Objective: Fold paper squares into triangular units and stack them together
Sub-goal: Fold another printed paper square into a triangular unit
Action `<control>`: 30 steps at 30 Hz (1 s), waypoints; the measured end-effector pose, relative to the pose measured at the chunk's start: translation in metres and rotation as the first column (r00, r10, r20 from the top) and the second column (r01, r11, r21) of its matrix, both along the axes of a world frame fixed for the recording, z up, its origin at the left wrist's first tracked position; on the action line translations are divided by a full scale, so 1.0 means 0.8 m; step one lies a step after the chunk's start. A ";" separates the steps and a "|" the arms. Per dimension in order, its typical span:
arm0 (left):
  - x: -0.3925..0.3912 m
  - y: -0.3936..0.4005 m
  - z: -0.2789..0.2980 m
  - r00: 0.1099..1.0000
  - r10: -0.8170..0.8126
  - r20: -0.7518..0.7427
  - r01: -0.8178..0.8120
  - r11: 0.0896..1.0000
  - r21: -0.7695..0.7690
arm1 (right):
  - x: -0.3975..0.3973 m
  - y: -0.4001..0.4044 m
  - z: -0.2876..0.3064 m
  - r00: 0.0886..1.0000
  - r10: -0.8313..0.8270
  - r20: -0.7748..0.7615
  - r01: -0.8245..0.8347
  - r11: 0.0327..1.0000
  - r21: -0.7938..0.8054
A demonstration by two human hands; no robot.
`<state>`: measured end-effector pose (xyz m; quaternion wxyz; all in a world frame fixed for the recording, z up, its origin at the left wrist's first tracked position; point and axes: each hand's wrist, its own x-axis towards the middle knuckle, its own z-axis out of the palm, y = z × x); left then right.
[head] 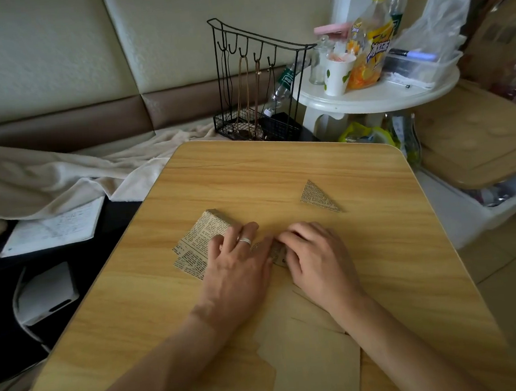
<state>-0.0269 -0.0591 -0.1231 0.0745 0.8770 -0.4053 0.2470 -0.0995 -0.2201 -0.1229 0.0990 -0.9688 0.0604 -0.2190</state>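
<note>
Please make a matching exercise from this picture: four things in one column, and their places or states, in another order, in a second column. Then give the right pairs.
Things
1. folded triangle
2. stack of printed squares
3. paper cup
4. small piece being folded

Places or states
A. on the round white side table
B. under the left hand, at the left of the wooden table
C. lying alone, beyond the right hand
D. between the fingertips of both hands

Pairs: 1-C, 2-B, 3-A, 4-D
</note>
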 end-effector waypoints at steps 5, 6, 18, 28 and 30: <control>-0.011 0.010 0.006 0.999 0.046 -0.025 -0.045 0.998 0.048 | -0.001 0.001 -0.001 0.997 -0.080 -0.007 0.080 0.997 -0.023; -0.012 0.011 0.007 0.998 0.055 -0.033 -0.054 0.997 0.052 | -0.001 0.002 -0.001 0.996 -0.092 -0.012 0.091 0.995 -0.033; -0.026 0.007 0.013 0.988 0.126 -0.090 -0.118 0.988 0.096 | -0.002 0.003 -0.005 0.977 -0.213 -0.005 0.210 0.970 -0.121; -0.002 -0.004 0.017 0.918 -0.148 -0.367 0.152 0.988 -0.016 | 0.000 0.002 -0.005 0.987 -0.158 0.041 0.160 0.986 -0.053; -0.002 -0.008 0.016 0.910 -0.160 -0.382 0.164 0.986 -0.022 | 0.002 0.002 -0.003 0.999 -0.047 0.016 0.047 0.998 -0.032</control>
